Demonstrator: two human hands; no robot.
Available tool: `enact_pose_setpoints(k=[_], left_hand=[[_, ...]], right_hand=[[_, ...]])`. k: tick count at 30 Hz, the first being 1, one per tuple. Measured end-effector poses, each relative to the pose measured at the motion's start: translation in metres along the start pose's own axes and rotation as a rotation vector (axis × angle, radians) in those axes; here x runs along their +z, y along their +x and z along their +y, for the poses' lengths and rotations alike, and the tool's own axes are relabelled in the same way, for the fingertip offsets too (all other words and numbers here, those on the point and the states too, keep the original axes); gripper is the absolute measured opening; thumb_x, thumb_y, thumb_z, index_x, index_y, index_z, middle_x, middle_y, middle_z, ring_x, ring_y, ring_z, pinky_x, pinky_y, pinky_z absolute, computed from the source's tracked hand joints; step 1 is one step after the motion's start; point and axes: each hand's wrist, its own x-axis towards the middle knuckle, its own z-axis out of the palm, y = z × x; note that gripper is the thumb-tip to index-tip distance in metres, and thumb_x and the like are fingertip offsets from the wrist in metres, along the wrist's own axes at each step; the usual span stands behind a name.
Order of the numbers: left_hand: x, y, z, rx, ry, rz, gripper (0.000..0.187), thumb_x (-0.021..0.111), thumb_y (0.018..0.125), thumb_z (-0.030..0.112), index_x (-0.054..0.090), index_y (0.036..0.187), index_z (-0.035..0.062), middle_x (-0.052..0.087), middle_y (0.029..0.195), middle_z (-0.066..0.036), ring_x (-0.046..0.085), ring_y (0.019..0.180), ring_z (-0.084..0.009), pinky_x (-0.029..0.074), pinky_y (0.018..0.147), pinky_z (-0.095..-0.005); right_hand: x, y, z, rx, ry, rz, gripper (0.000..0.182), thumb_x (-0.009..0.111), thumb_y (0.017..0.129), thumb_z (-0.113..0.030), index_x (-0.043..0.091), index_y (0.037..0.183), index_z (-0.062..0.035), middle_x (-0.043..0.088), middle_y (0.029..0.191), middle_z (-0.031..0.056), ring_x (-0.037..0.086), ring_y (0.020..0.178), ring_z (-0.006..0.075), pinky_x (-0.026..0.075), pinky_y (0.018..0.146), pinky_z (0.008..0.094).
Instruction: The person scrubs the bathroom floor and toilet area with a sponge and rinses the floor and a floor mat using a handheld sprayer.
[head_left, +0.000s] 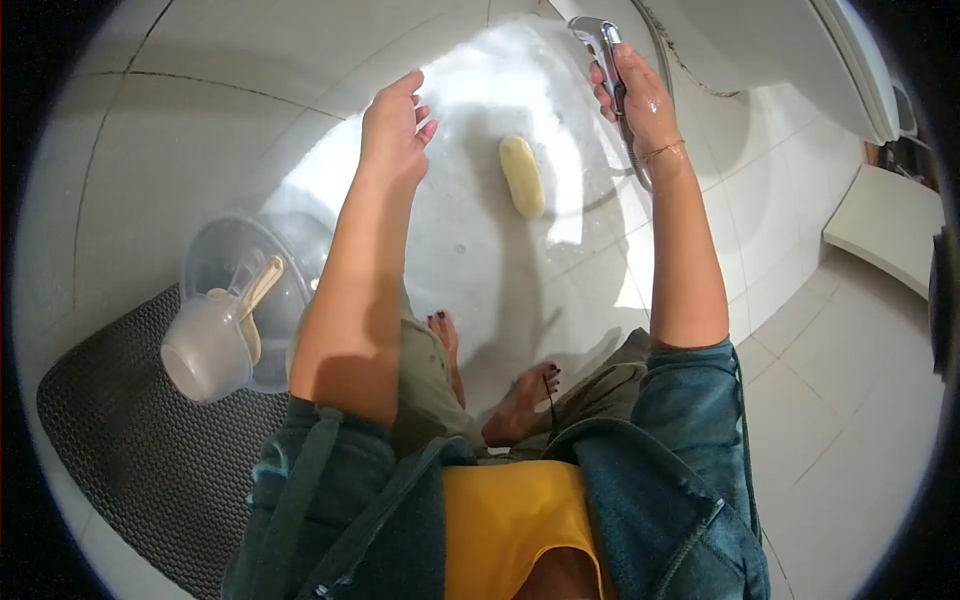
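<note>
A chrome hand shower is in my right hand, its head pointing up and left near the top of the view; its hose hangs below my wrist. Wet skin shows on that hand. My left hand is raised at upper left with the fingers loosely curled and apart, holding nothing. Between and below the two hands, a pale yellow oblong object lies on the wet, sunlit floor, touched by neither hand.
At left, a clear basin and a translucent dipper with a beige handled item stand by a dark textured mat. A white fixture juts in at upper right, a cream panel below it. My bare feet are beneath me.
</note>
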Motion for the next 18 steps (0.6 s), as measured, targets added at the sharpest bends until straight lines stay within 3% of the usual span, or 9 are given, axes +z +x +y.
enact_pose_setpoints(k=[5,7,11,13,17,18], left_hand=[[0.004,0.000,-0.002,-0.003,0.002,-0.021,0.024,0.058,0.080,0.017,0.051,0.100,0.0050,0.041,0.091,-0.005,0.042,0.083,-0.0172,0.041,0.075,-0.0332],[0.007,0.001,-0.001,0.007,0.015,-0.033,0.025,0.058,0.080,0.017,0.051,0.101,0.0048,0.041,0.092,-0.005,0.042,0.083,-0.0174,0.041,0.075,-0.0328],[0.010,-0.001,-0.008,0.027,0.060,-0.043,0.029,0.059,0.079,0.018,0.050,0.102,0.0038,0.041,0.096,-0.007,0.042,0.085,-0.0179,0.041,0.076,-0.0323],[0.014,-0.004,-0.011,0.001,0.063,-0.043,0.030,0.061,0.078,0.018,0.050,0.101,0.0029,0.040,0.098,-0.007,0.042,0.085,-0.0181,0.041,0.076,-0.0329],[0.022,-0.018,-0.019,-0.052,0.081,-0.057,0.032,0.063,0.076,0.019,0.050,0.100,0.0025,0.041,0.094,-0.007,0.042,0.085,-0.0184,0.041,0.075,-0.0327],[0.023,-0.023,-0.022,-0.084,0.075,-0.047,0.032,0.063,0.076,0.020,0.050,0.100,0.0027,0.041,0.093,-0.007,0.042,0.086,-0.0184,0.041,0.075,-0.0326]], right_hand=[[-0.012,-0.006,-0.015,0.089,0.027,0.008,0.036,0.041,0.090,-0.040,0.053,0.091,-0.0058,0.051,0.071,-0.0006,0.041,0.053,0.0053,0.033,0.045,0.0206],[-0.015,-0.007,-0.019,0.090,-0.169,-0.021,0.043,0.039,0.090,-0.043,0.055,0.095,-0.0030,0.056,0.074,0.0026,0.044,0.054,0.0089,0.037,0.048,0.0228],[-0.016,0.000,-0.018,0.107,-0.234,0.012,0.045,0.039,0.090,-0.045,0.053,0.100,-0.0032,0.052,0.075,0.0011,0.042,0.056,0.0073,0.036,0.049,0.0211],[-0.016,0.005,-0.013,0.245,-0.474,-0.043,0.031,0.054,0.083,-0.029,0.054,0.091,0.0011,0.060,0.079,0.0172,0.059,0.068,0.0303,0.047,0.056,0.0363],[-0.016,0.014,0.000,0.314,-0.612,-0.056,0.030,0.055,0.081,-0.026,0.053,0.094,0.0009,0.059,0.077,0.0173,0.058,0.067,0.0299,0.046,0.055,0.0359],[-0.017,0.016,0.004,0.345,-0.627,-0.065,0.039,0.047,0.085,-0.036,0.053,0.098,-0.0002,0.056,0.077,0.0103,0.050,0.062,0.0197,0.042,0.053,0.0292]])
